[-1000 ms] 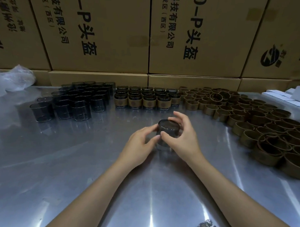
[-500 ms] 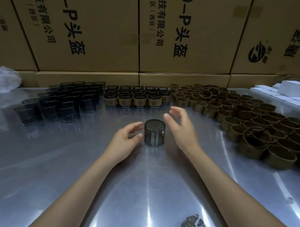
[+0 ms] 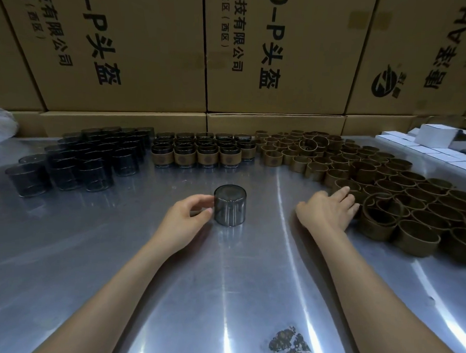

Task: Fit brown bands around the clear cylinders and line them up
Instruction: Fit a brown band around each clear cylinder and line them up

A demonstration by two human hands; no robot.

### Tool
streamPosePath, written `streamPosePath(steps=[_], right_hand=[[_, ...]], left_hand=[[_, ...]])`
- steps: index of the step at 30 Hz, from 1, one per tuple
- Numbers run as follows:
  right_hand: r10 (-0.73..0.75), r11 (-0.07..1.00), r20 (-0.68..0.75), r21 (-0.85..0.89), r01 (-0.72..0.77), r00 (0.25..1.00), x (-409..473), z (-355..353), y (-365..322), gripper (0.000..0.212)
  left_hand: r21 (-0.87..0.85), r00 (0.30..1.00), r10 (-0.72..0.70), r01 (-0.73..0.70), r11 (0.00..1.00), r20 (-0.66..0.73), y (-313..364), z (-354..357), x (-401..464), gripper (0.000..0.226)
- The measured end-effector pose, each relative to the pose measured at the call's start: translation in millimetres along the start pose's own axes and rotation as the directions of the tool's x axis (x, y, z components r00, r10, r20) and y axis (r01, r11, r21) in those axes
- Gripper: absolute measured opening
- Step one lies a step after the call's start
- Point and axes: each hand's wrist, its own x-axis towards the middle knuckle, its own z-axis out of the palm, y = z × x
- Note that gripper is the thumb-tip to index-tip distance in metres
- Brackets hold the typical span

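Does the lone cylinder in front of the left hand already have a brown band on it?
No, the lone cylinder is bare smoky glass with no band on it.
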Motion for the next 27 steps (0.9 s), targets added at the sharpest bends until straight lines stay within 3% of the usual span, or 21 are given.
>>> streamPosePath(steps=[4,10,13,17,20,22,25,27], right_hand=[[-0.084,0.996,0.004,-0.028,0.084,0.996,-10,-2,-9,0.051],[-0.343,0.935,-0.086,0.064,0.349,0.935,-31,3,-31,0.038],[-0.340,0.935,-0.138,0.057,0.351,0.930,-29,6,-29,0.045],[-0.330,0.930,-0.155,0.118,0.349,0.931,-23,6,-22,0.032],[-0.452,0.834,-0.245,0.223,0.504,0.857,-25,1,-27,0.025],[-0.517,0.730,-0.364,0.284,0.621,0.774,-32,-3,-35,0.017],[-0.536,0.584,-0.549,0.307,0.751,0.641,-50,-14,-46,0.012],[-0.565,0.505,-0.609,0.277,0.817,0.556,-63,-19,-52,0.013]], left_hand=[[-0.014,1.000,-0.001,0.001,1.000,-0.010,0,0,0,0.027],[-0.018,1.000,-0.008,0.008,1.000,-0.013,0,0,0,0.027],[-0.016,1.000,-0.007,0.007,1.000,-0.020,0,0,0,0.026],[-0.009,1.000,-0.007,0.007,1.000,-0.026,-2,0,2,0.025],[-0.010,0.998,0.007,-0.007,1.000,-0.056,-4,1,2,0.027],[0.029,0.985,0.079,-0.076,0.997,-0.151,-2,1,1,0.032],[0.144,0.909,0.317,-0.287,0.947,-0.271,11,-1,-4,0.050],[0.265,0.853,0.479,-0.423,0.867,-0.206,21,0,-9,0.063]])
